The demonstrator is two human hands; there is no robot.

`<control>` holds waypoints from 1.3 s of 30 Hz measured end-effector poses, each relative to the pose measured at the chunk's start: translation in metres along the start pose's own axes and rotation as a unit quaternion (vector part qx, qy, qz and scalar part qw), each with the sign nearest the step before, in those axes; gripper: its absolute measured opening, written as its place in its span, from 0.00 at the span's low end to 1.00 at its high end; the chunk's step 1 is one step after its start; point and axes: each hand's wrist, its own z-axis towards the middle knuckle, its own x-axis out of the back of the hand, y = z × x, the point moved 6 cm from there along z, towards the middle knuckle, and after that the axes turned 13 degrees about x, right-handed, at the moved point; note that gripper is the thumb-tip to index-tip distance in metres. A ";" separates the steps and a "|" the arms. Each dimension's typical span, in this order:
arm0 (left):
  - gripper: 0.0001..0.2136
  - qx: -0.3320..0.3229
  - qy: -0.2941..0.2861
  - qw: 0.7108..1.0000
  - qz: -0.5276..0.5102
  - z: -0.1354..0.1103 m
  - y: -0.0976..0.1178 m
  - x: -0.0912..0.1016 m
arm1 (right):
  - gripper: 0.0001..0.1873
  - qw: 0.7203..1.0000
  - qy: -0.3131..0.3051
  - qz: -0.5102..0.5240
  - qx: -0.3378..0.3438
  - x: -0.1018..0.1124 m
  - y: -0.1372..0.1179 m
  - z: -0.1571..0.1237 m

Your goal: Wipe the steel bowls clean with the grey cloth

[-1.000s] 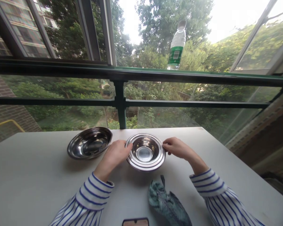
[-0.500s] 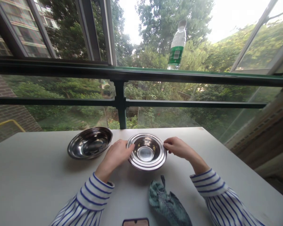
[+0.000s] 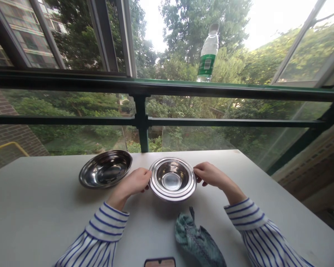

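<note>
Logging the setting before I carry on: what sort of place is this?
Probably an enclosed balcony or window-side spot: a dark green railing runs behind the white table, with window frames and trees beyond.

a stack of shiny silver metal bowls (image 3: 172, 181) sits a little below the middle of the frame, slightly right of centre. the bowls nest one within another, their round rims making bright concentric rings; the exact number is hard to tell. the stack is upright, mouth up, its reflective inner wall darker than the pale, flat, round bottom.
</note>
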 end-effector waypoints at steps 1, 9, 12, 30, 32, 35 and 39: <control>0.17 0.001 -0.001 1.000 -0.006 0.000 0.000 0.000 | 0.11 1.000 0.000 0.003 0.000 0.000 0.000 0.000; 0.17 0.041 -0.023 0.995 -0.090 0.001 -0.007 0.008 | 0.11 0.999 -0.009 0.037 -0.011 0.000 0.001 -0.001; 0.16 0.054 -0.037 0.990 -0.127 0.003 -0.011 0.009 | 0.12 0.998 -0.017 0.053 -0.020 -0.001 0.001 -0.001; 0.17 0.011 -0.089 0.958 -0.274 0.002 0.006 -0.016 | 0.12 0.990 0.064 0.127 -0.015 0.020 0.008 -0.009; 0.18 -0.002 -0.107 0.953 -0.284 0.003 0.010 -0.024 | 0.12 0.987 0.084 0.134 -0.014 0.026 0.010 -0.014; 0.18 -0.017 -0.132 0.947 -0.292 0.006 0.017 -0.037 | 0.14 0.982 0.123 0.143 -0.013 0.036 0.016 -0.022; 0.17 -0.029 -0.155 0.942 -0.296 0.013 0.032 -0.050 | 0.16 0.968 0.190 0.166 -0.014 0.049 0.033 -0.030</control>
